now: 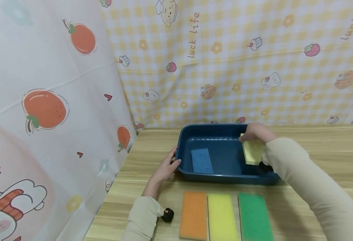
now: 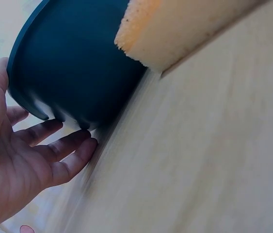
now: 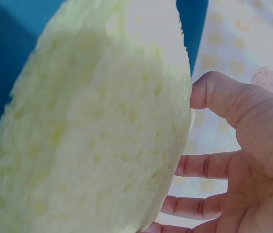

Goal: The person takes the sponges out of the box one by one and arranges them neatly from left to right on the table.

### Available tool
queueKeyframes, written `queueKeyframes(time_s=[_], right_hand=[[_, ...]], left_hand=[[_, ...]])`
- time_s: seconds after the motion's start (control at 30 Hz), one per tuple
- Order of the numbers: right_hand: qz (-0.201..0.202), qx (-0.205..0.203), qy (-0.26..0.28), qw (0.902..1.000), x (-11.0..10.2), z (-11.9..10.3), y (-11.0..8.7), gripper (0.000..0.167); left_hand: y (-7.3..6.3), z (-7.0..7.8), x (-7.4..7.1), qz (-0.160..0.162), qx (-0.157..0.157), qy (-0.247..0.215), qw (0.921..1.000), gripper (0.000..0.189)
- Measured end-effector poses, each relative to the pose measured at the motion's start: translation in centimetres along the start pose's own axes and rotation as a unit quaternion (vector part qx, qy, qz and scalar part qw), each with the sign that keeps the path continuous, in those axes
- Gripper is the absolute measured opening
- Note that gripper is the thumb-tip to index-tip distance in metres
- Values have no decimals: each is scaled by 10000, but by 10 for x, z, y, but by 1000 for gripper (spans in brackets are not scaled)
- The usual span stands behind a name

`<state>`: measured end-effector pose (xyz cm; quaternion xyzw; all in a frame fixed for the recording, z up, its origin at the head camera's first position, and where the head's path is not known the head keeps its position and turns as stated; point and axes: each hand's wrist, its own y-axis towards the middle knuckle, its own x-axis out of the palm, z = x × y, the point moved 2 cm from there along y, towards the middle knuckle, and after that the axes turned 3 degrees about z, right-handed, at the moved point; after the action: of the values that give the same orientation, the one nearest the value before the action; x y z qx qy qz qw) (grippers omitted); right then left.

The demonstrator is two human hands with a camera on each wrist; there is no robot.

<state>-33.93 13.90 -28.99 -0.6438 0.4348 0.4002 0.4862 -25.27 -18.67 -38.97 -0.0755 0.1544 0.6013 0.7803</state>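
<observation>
In the head view, a dark blue tray (image 1: pixel 227 179) stands on the table. My left hand (image 1: pixel 164 169) rests against its left end, with fairly straight fingers touching the outer wall and the thumb by the front corner. The left wrist view shows that hand (image 2: pixel 24 145) beside the tray wall (image 2: pixel 73 53). My right hand (image 1: pixel 256 132) pinches a pale yellow sponge (image 1: pixel 253 151) by its far edge, over the tray's right part. Up close in the right wrist view, the porous sponge (image 3: pixel 97 126) lies between thumb and fingers. A blue sponge (image 1: pixel 202 160) lies flat in the tray's left part.
Before the tray, an orange sponge (image 1: pixel 194 214), a yellow sponge (image 1: pixel 222 216) and a green sponge (image 1: pixel 255 216) lie side by side on the wooden table (image 1: pixel 339 160). A patterned cloth (image 1: pixel 233 67) hangs behind, and a white printed cloth (image 1: pixel 59 150) hangs at the left.
</observation>
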Motion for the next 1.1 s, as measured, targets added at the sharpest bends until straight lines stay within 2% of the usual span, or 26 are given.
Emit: queueKeyframes(time_s=[0.3, 0.43, 0.53, 0.63, 0.77, 0.87, 1.1], right_hand=[[212, -43, 209, 9995, -5, 6, -25, 62], [190, -52, 341, 9992, -5, 12, -38, 49], [201, -217, 304, 9991, -4, 16, -47, 43], [192, -328, 301, 9988, -4, 17, -55, 51], [89, -274, 315, 9991, -5, 17, -65, 73], [51, -233, 229, 9995, -6, 16, -73, 81], [55, -172, 90, 9998, -4, 12, -86, 81]], left_hand=[[1, 1, 0, 72, -2, -4, 10000, 57], [0, 3, 1, 42, -33, 26, 10000, 57], [-4, 12, 1, -34, -44, -30, 10000, 57], [-9, 22, 2, -100, -52, -46, 9999, 57], [-12, 28, 2, -101, -55, -6, 9999, 58], [-11, 25, 2, -59, -30, -59, 10000, 58], [-2, 2, 3, 141, -56, -27, 9999, 57]])
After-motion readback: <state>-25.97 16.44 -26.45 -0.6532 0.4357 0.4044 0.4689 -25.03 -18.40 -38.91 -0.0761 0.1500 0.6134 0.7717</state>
